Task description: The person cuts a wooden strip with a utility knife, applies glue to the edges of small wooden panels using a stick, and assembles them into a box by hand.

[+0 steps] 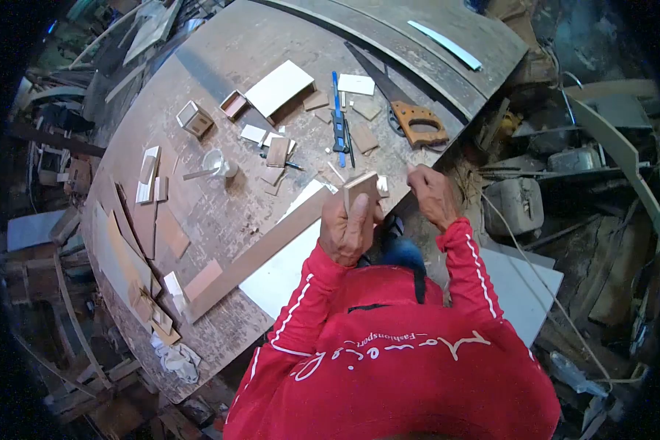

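My left hand (342,233) is closed around a small wooden block (360,188), its thumb pressed on the near face. The block stands up out of the fist above the table's edge. To the right, my right hand (434,195) is held apart from the block with its fingers curled together. Whatever they pinch, if anything, is too small to make out. A long wooden strip (253,257) lies on the table just left of my left hand, partly over a white board (279,275). Beyond my right hand rests a handsaw (418,126) with a wooden handle.
The worktable (220,66) carries a white-topped box (280,88), a small open box (195,119), a plastic cup (220,164) with a stick, a blue bar-shaped tool (339,121) and several wood offcuts. A crumpled cloth (176,359) lies at the near-left corner. A cable (532,268) hangs at right.
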The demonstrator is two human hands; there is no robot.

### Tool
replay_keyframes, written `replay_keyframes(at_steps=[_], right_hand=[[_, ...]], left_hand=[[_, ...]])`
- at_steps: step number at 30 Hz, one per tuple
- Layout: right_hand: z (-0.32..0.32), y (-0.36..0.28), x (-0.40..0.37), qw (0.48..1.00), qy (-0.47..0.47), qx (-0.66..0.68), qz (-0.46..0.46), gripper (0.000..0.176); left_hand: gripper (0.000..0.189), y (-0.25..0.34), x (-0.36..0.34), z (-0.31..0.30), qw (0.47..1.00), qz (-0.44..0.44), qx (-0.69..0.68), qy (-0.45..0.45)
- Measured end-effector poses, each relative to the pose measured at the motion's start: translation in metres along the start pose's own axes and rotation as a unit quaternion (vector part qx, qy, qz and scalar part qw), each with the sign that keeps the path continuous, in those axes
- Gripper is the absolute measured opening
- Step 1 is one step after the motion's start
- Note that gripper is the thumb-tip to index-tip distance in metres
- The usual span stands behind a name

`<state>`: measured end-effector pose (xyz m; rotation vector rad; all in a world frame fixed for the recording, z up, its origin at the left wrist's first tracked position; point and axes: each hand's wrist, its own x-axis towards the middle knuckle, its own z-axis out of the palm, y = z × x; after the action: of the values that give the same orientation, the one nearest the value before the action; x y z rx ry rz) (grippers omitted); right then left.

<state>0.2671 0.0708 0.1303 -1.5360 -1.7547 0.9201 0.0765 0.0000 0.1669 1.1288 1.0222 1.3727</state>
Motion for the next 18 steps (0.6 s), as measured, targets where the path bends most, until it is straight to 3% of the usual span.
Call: replay_keyframes(at_steps=[3,6,8,9,11,14,18], right_hand=[[-0.006,-0.014,-0.009,0.960,-0.083,0.246,0.108,0.034],[0.004,-0.027,-0.016,0.944,-0.103,0.303,0.082,0.030],[0.011,-0.046,-0.020,0.964,-0.063,0.258,-0.017,0.026],[0.014,-0.054,-0.020,0.969,-0.042,0.233,-0.067,0.025],[0.018,-0.060,-0.021,0.971,-0.036,0.236,-0.023,0.025],[0.022,-0.061,-0.019,0.964,-0.023,0.266,-0.011,0.022],[0.013,-0.052,-0.017,0.954,-0.062,0.293,-0.013,0.019]], left_hand=[[0.047,0.003,0.012,-0.005,0.985,0.050,0.162,-0.011],[0.067,-0.010,0.015,-0.009,0.952,0.096,0.289,-0.031],[0.073,-0.018,0.018,-0.008,0.905,0.181,0.385,-0.017],[0.071,-0.018,0.018,-0.007,0.915,0.153,0.374,-0.009],[0.068,-0.016,0.016,-0.004,0.931,0.095,0.352,0.008],[0.060,-0.007,0.013,-0.003,0.956,0.083,0.278,0.035],[0.044,0.001,0.012,-0.010,0.993,-0.020,0.112,-0.028]])
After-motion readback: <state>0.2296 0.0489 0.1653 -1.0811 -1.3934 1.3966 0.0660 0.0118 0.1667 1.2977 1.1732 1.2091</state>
